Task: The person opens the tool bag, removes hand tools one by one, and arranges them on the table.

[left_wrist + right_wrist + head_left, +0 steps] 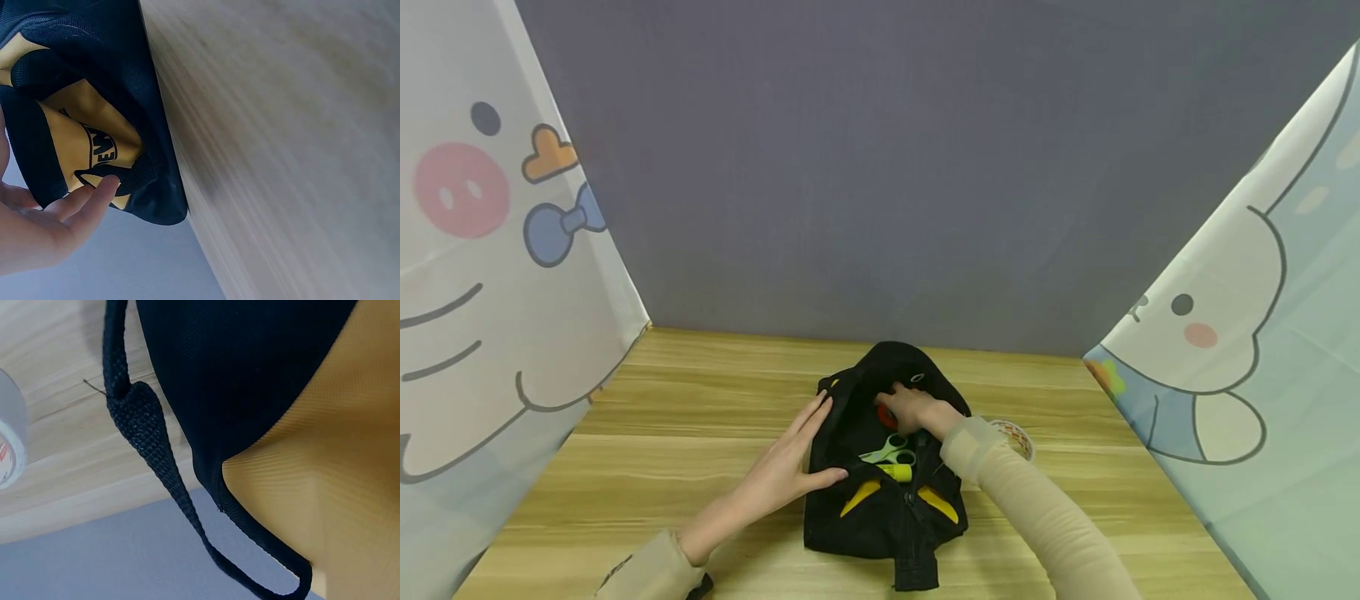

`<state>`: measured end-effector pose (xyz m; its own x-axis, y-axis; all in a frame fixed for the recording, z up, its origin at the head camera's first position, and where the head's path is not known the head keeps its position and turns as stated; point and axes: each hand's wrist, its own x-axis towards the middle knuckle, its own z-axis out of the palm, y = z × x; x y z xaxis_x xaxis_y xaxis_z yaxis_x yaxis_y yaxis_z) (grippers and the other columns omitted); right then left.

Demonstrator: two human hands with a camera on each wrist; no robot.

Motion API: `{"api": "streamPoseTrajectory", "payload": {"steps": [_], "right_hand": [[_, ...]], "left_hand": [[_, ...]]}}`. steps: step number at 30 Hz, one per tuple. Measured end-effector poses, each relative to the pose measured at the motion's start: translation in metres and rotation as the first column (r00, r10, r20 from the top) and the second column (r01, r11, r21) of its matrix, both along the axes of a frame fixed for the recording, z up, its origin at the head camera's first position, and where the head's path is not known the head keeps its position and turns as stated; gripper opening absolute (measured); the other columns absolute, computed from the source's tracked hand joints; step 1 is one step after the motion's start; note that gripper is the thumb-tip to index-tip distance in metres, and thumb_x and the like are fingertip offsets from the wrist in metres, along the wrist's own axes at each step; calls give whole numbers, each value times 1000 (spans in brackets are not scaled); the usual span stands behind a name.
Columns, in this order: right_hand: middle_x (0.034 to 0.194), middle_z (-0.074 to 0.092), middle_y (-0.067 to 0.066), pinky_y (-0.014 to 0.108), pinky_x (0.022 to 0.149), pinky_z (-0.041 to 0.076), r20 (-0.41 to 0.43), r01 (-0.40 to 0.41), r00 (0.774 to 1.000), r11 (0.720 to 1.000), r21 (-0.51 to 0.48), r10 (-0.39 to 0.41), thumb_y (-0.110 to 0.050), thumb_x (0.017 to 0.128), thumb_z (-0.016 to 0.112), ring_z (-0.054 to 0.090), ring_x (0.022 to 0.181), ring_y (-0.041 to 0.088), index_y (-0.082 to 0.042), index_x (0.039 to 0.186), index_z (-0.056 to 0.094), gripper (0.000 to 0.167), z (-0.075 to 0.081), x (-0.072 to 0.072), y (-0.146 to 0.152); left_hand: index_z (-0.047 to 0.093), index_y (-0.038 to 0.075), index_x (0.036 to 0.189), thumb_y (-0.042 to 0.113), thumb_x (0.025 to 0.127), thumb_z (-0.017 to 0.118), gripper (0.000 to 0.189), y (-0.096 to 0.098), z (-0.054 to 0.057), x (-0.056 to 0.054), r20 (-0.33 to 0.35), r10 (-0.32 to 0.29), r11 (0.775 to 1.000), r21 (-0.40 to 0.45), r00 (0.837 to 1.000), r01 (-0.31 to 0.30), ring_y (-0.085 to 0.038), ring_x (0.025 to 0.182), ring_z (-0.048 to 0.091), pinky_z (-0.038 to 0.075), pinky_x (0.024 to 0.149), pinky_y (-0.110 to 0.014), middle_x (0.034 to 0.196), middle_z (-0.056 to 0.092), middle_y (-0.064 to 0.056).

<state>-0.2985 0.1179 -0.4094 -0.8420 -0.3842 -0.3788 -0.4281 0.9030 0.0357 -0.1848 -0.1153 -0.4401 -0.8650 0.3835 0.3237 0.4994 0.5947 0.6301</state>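
A black bag point(880, 525) with yellow patches lies with its top gaping. My left hand point(786, 467) rests on its left side, thumb at the front rim and fingers stretched along the outer wall. The left wrist view has those fingertips against a yellow and black pocket point(94, 131). Inside the bag, my right hand point(917, 410) reaches down over a red-orange rounded thing point(886, 417); its fingertips are partly hidden. Nearer the front rim lie light-green scissors point(891, 454) and a yellow cylindrical thing point(897, 472). The right hand is outside the right wrist view.
A tape roll point(1015, 439) lies on the wooden table point(700, 392), just right of the bag. A black strap point(150, 431) loops off the bag's side. A grey panel point(865, 183) stands behind, with cartoon-printed cloths point(1217, 350) at both sides.
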Motion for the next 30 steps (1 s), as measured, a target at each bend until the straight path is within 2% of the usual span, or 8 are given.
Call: {"api": "streamPoseTrajectory", "payload": {"steps": [2,8,13,15,18,22,27,30], "right_hand": [[150,41,14,40,85,52,3,2,1000,1000,-2,-2,-24,87,77,59,113,30,-27,145,46,65,-1,0,0],[149,42,14,41,85,53,4,-2,1000,1000,-14,2,-25,88,76,59,111,30,-27,144,47,63,-1,-1,1],[153,39,16,43,90,53,-3,-4,1000,1000,-22,4,-19,88,77,58,119,35,-25,144,48,63,-3,0,0],[154,38,17,42,90,53,-8,0,1000,1000,-24,0,-15,88,76,58,119,36,-24,144,48,63,-4,0,0],[154,38,18,40,87,54,-24,2,1000,1000,-23,-3,-10,90,73,60,115,34,-24,143,49,61,-5,-1,0],[153,39,18,39,84,54,-45,4,999,1000,-20,-5,-6,90,71,61,111,33,-24,142,49,59,-6,-2,-1],[147,44,20,39,80,55,-69,-11,998,1000,-18,10,-6,88,74,63,107,33,-22,139,51,58,-8,0,-1],[144,47,20,39,78,55,-76,-17,997,1000,-17,15,-6,87,75,63,105,32,-22,138,52,58,-9,0,-1]], "left_hand": [[22,14,159,45,84,77,99,0,0,0,10,-5,1000,5,1000,5,-33,123,58,42,63,-22,166,21,-10],[22,15,160,43,83,78,99,-1,0,0,17,-11,1000,19,1000,11,-28,109,62,38,57,-20,166,21,-10],[23,14,159,44,83,78,98,0,-1,0,-10,-3,1000,6,1000,3,-30,121,60,46,66,-24,166,22,-10],[23,14,159,45,84,77,98,0,-2,0,-24,2,1000,-2,1000,-2,-32,126,58,50,73,-29,166,23,-10],[23,13,159,46,84,76,98,0,-1,-1,-37,4,1000,-6,999,-4,-34,128,57,52,76,-31,166,23,-11],[23,13,159,45,84,77,98,0,-1,-1,-27,3,1000,-3,1000,-3,-34,128,57,52,74,-30,166,21,-10],[21,15,160,47,85,75,97,0,-1,0,11,6,1000,-3,1000,-6,-35,136,50,54,84,-42,167,19,-7],[20,16,160,47,85,75,98,0,-2,1,23,4,1000,-1,1000,-4,-35,139,47,53,87,-45,167,18,-8]]}}
